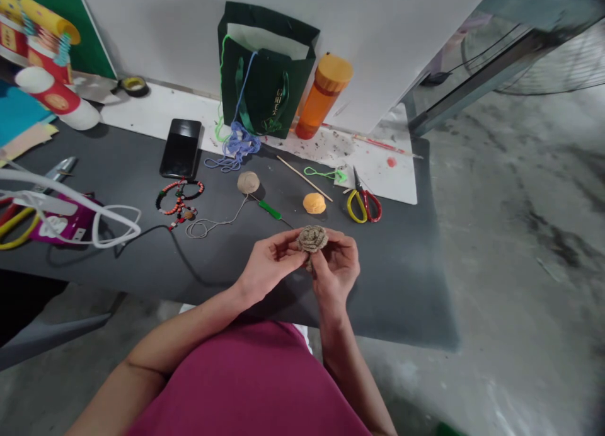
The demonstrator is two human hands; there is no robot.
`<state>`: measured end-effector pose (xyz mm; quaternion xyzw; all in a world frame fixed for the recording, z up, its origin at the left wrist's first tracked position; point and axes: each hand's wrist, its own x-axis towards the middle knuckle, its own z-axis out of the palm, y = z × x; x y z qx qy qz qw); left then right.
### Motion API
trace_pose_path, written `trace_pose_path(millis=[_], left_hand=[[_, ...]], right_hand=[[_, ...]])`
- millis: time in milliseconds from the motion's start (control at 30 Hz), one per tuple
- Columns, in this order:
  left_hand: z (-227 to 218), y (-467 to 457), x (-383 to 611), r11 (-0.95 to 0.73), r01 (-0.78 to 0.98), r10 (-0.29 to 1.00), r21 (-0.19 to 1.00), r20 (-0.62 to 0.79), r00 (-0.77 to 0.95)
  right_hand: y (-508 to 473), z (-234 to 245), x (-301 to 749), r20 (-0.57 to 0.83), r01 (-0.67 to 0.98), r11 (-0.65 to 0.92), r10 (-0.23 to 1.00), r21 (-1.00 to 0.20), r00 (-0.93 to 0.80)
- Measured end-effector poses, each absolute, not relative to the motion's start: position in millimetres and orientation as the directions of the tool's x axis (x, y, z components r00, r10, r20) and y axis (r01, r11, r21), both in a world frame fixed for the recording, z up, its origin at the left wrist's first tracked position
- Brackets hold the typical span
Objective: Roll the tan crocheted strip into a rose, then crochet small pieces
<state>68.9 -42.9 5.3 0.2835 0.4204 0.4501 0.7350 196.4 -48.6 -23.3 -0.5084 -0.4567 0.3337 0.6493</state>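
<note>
A brown crocheted flower (312, 238), coiled like a rose, is pinched between my two hands above the front part of the table. My left hand (265, 266) grips its left side with thumb and fingers. On its right side my right hand (336, 266) holds it, thumb pressed at the lower petals. A short brown piece hangs below the bloom, partly hidden by the thumbs. Just beyond my hands lies a green-handled crochet hook (270, 210), beside a ball of beige yarn (248, 183) with a loose strand. An orange-yellow ball (314, 203) rests nearby.
Red-and-yellow-handled scissors (363, 207) and a thin wooden stick (305, 179) lie on the grey table (401, 285). Farther back stand a dark green paper bag (259, 77) and an orange bottle (324, 96). A phone (181, 148), a beaded bracelet (179, 200) and white cables (113, 225) are leftward.
</note>
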Motion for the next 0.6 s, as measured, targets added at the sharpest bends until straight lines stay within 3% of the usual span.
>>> trace_pose_path(millis=[133, 333, 600], left_hand=[[6, -43, 68, 0.445, -0.431, 0.894, 0.785, -0.364, 0.261], [10, -44, 65, 0.409, -0.408, 0.909, 0.816, -0.329, 0.254], [13, -41, 59, 0.356, -0.307, 0.919, 0.883, -0.269, 0.289]], right_hand=[[-48, -23, 196, 0.365, 0.136, 0.339, 0.877, -0.931, 0.311], [-51, -21, 199, 0.39, 0.163, 0.359, 0.888, -0.919, 0.242], [-53, -24, 210, 0.125, -0.101, 0.145, 0.975, -0.984, 0.182]])
